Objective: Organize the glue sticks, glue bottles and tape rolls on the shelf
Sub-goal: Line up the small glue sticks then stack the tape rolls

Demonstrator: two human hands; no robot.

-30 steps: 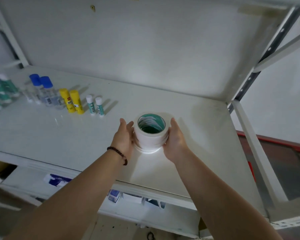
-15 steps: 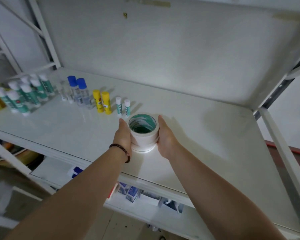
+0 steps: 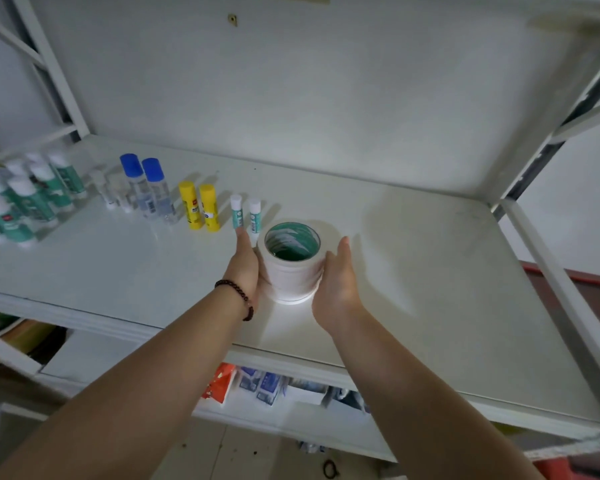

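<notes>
White metal makes up the shelf [image 3: 430, 271], and its flat top looks smooth and a bit shiny. A stack of white tape rolls [image 3: 291, 268] with a green inside stands on it, right between the two hands. The left hand [image 3: 245, 263] lies flat against the left side of the stack, fingers straight and pointing away. The right hand [image 3: 336, 278] lies against the right side, fingers mostly straight, thumb up. Both press the stack from the sides, not curled around it. A dark bead bracelet [image 3: 236, 297] sits on the left wrist. Just past the left fingertips stand two small green glue sticks [image 3: 245, 214] with white caps. Further left of that hand are two yellow glue sticks [image 3: 200, 211], then two clear glue bottles [image 3: 148, 190] with blue caps, then some tiny clear bottles [image 3: 113, 194]. Far off to the left is a bunch of bigger green glue sticks [image 3: 25, 202]. Beyond both hands rises a plain white back wall [image 3: 291, 98]. White metal posts [image 3: 49, 71] stand at the sides. Below the hands, a lower shelf [image 3: 291, 420] holds small red and blue packs [image 3: 246, 382], too blurry to tell what they are.
</notes>
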